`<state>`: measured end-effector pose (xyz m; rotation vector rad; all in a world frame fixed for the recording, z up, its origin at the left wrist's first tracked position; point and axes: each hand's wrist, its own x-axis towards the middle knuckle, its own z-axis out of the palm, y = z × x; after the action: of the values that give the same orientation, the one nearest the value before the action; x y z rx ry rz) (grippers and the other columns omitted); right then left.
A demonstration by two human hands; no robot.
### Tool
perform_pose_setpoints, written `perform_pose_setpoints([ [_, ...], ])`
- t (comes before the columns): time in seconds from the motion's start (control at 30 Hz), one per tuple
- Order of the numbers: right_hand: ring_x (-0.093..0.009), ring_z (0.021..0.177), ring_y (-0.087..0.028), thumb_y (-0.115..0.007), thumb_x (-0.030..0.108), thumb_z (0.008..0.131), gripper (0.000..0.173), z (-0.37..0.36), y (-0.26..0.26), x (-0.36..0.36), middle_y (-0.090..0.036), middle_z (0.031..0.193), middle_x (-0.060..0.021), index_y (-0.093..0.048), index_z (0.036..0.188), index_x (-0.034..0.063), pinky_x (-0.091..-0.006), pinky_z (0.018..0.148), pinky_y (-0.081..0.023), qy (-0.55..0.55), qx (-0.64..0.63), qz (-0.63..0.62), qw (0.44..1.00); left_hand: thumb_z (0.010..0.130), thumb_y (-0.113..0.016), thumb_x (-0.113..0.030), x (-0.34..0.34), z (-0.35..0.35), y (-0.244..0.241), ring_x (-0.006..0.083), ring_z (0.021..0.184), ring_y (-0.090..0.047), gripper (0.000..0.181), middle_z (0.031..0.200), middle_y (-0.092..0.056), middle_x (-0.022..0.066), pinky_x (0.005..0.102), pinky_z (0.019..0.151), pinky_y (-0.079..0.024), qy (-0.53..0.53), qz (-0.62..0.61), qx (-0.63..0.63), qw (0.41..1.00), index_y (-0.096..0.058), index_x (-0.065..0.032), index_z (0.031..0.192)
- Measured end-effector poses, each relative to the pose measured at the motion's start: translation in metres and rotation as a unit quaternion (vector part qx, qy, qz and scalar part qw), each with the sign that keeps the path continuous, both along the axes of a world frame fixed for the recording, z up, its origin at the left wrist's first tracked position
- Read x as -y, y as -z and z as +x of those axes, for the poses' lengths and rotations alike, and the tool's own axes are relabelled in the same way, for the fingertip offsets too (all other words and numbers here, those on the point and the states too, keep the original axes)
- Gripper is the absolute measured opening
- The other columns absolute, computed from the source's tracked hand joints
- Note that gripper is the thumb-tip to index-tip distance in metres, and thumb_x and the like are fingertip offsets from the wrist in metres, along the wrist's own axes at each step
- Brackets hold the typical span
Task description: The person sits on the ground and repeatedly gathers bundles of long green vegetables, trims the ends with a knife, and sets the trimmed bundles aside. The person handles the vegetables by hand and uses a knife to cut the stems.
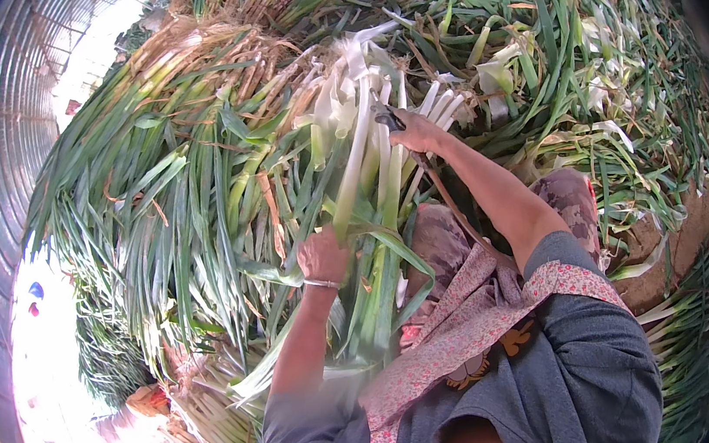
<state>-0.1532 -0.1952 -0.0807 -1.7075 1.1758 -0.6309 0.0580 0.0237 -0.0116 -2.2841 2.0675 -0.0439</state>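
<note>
My left hand grips a long green onion where its white shank turns green, with the root end pointing away from me. In my right hand is a dark air blow gun, its nozzle close beside the upper white part of that stalk. A brown hose runs from the gun back toward my lap. Pale, loosened skins spread around the root end, partly blurred. More white-shanked onions lie under and to the right of my right hand.
Unpeeled green onions with dry roots are heaped at left. Stripped leaves and skins cover the right side. Whiter stalks lie bundled at lower left, and others at lower right. A curved, ribbed wall borders the left.
</note>
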Motion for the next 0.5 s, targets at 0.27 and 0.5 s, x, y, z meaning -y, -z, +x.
perform_pose_setpoints([
  [0.27, -0.035, 0.100, -0.055, -0.062, 0.027, 0.068, 0.077, -0.072, -0.022, -0.098, -0.055, 0.106, -0.0256, -0.030, 0.134, 0.0037, -0.0354, 0.088, -0.041, -0.056, -0.036, -0.035, 0.997, 0.069, -0.066, -0.034, 0.087, 0.017, 0.039, 0.0358, 0.108, -0.047, 0.062, 0.113, -0.052, 0.0211, 0.0419, 0.090, -0.039, 0.017, 0.062, -0.167, 0.984, -0.048, 0.0011, 0.117],
  [0.5, -0.040, 0.096, -0.055, -0.061, 0.025, 0.068, 0.074, -0.082, -0.032, -0.104, -0.058, 0.099, -0.0263, -0.032, 0.133, 0.0052, -0.0398, 0.085, -0.042, -0.037, -0.015, 0.004, 0.999, 0.059, -0.069, -0.060, 0.174, 0.011, 0.097, 0.0369, 0.114, -0.045, 0.100, 0.126, -0.042, 0.0251, 0.0414, 0.096, -0.037, -0.117, 0.149, -0.208, 0.960, -0.034, 0.0052, 0.126],
])
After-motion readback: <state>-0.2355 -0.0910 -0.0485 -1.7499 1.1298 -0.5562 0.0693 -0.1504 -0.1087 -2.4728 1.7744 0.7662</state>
